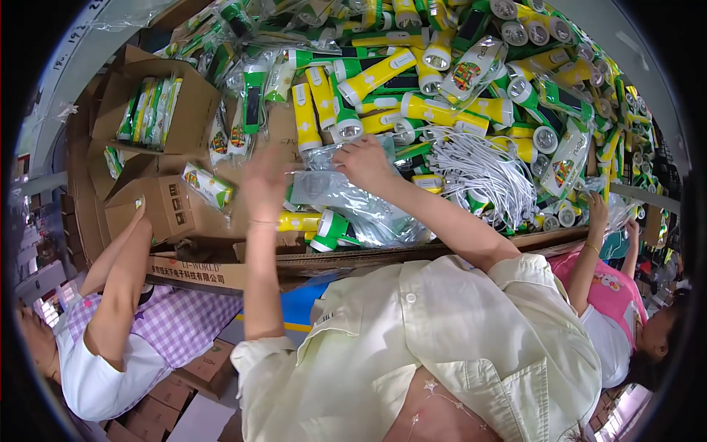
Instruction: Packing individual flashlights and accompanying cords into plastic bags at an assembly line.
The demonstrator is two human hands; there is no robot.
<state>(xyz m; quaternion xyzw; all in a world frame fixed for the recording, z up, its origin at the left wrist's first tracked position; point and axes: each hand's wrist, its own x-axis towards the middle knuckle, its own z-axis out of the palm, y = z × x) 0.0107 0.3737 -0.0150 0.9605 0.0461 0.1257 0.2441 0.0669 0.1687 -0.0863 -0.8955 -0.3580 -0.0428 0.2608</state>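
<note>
The person wears a loose, pale yellow-green shirt (442, 324) with a wide, open collar (508, 390), visible stitching along its edges and a round, light button (411, 298). Small dark lettering (324, 318) marks the front. The left sleeve (261, 350) ends in a turned-back cuff. A thin bracelet (263, 222) circles the left wrist; a fine necklace (431, 385) carries star-shaped charms.

blue and grey floor (297, 300) meets along a yellow line (296, 326).
</note>
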